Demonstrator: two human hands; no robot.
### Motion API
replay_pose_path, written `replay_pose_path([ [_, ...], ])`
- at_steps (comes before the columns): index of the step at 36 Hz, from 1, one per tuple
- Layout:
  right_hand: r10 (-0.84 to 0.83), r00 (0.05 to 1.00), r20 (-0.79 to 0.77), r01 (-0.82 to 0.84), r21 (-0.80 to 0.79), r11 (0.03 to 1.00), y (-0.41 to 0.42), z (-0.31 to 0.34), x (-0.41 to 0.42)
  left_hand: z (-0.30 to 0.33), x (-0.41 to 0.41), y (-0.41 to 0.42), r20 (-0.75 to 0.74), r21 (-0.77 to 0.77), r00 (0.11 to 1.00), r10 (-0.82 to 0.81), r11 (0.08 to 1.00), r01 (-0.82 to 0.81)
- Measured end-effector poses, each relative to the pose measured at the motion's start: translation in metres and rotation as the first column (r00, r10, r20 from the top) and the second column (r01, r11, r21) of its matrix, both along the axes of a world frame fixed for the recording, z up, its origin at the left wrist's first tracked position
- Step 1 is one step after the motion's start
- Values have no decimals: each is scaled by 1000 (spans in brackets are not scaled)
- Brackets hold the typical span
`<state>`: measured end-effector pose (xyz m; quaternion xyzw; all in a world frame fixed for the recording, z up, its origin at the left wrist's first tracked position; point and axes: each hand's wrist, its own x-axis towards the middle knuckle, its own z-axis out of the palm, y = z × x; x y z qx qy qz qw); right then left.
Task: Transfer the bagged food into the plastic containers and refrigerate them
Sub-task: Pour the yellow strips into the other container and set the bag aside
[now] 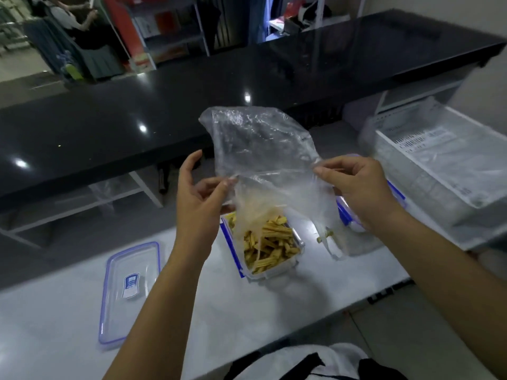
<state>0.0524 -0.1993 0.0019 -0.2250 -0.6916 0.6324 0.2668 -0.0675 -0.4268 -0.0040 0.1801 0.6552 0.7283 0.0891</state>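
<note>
I hold a clear plastic bag [263,152] upside down over an open plastic container [297,244] with blue clips. My left hand [200,198] pinches the bag's left edge, and my right hand [356,185] pinches its right edge. The bag's mouth hangs down into the container, which holds yellow strips of food [270,244]. The bag looks almost empty. The container's lid [129,292] lies flat on the white counter [219,311] to the left. A second container with blue clips [344,212] sits partly hidden behind my right hand.
Another clear bag [333,242] with a small food scrap lies right of the container. A large translucent fridge drawer [444,165] stands at the right. A black raised countertop [192,91] runs across behind the white counter. A person stands at the far left.
</note>
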Motion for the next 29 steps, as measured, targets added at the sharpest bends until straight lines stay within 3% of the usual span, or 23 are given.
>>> replay_pose_path([
  [7, -200, 976, 83, 197, 44, 979, 13, -4, 53, -22, 25, 33, -46, -83, 982, -182, 981, 178],
  [17, -494, 846, 204, 420, 316, 850, 85, 47, 147, -24, 79, 129, -20, -89, 869, -495, 866, 492],
  [23, -555, 790, 259, 443, 384, 810, 164, 57, 172, -12, 99, 196, 11, -198, 759, -651, 743, 640],
  [29, -557, 770, 311, 447, 359, 819, 279, 33, 171, -13, 106, 286, -11, -326, 735, -677, 698, 638],
])
